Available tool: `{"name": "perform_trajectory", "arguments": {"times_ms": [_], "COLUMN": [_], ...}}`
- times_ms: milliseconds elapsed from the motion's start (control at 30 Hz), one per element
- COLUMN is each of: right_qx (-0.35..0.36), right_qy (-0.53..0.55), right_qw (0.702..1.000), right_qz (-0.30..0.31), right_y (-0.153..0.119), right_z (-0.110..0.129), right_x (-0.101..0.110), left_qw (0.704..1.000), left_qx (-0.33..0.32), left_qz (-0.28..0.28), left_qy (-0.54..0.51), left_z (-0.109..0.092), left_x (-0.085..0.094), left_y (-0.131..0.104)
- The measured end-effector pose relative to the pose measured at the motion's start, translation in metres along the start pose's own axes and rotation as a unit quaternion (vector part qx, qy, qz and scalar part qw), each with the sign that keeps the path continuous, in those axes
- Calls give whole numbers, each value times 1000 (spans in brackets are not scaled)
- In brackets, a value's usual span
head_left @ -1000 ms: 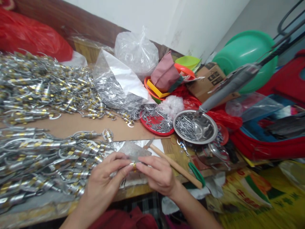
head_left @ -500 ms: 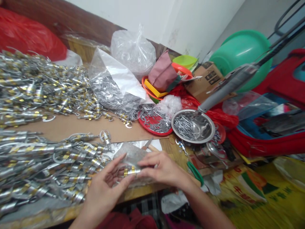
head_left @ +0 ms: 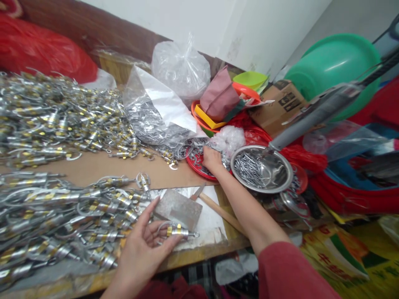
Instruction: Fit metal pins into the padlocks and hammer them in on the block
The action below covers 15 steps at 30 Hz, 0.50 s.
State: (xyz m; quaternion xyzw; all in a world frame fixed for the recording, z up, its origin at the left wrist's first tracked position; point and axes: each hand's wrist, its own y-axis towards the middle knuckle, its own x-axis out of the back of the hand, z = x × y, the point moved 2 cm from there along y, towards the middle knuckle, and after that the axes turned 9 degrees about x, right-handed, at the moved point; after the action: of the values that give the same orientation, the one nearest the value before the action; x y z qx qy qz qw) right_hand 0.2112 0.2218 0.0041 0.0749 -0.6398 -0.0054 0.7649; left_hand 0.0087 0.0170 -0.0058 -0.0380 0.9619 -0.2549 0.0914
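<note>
My left hand (head_left: 145, 245) holds a small silver metal fitting (head_left: 180, 231) between thumb and fingers, above the front of the bench. The fitting has a brass-coloured band, a curved wire at one end and a small eye at the other. Under and behind it lies a flat grey metal block (head_left: 179, 209). My right hand (head_left: 212, 160) reaches into a red plate (head_left: 199, 169) of small grey metal pieces. Its fingers are bent down among them, and the tips are hidden. A wooden handle (head_left: 222, 212) lies below my right forearm.
Many similar fittings are heaped at the left (head_left: 62, 120) and front left (head_left: 56, 207). Right of the plate stands a steel bowl (head_left: 274, 187) of metal pins, with a grey pole (head_left: 311, 118) slanting above it. A clear bag (head_left: 149, 116) of metal parts lies behind.
My right hand has left the fitting and moved forward to the red plate. My left hand still holds the fitting, whose eye end now shows. The view has shifted slightly.
</note>
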Motion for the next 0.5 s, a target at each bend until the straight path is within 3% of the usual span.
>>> {"name": "perform_trajectory", "arguments": {"times_ms": [167, 300, 400, 500], "right_qx": [55, 129, 259, 357], "right_qy": [88, 183, 302, 343], "right_qw": [995, 974, 918, 865], "right_qz": [1, 18, -19, -80], "right_y": [-22, -87, -139, -167], "right_z": [7, 36, 60, 73], "right_x": [17, 33, 39, 37], "left_qw": [1000, 999, 999, 998], "left_qx": [2, 5, 6, 1], "left_qz": [12, 23, 28, 40], "left_qy": [-20, -24, -29, -42], "left_z": [1, 0, -1, -4], "left_x": [2, 3, 2, 1], "left_y": [4, 5, 5, 4]}}
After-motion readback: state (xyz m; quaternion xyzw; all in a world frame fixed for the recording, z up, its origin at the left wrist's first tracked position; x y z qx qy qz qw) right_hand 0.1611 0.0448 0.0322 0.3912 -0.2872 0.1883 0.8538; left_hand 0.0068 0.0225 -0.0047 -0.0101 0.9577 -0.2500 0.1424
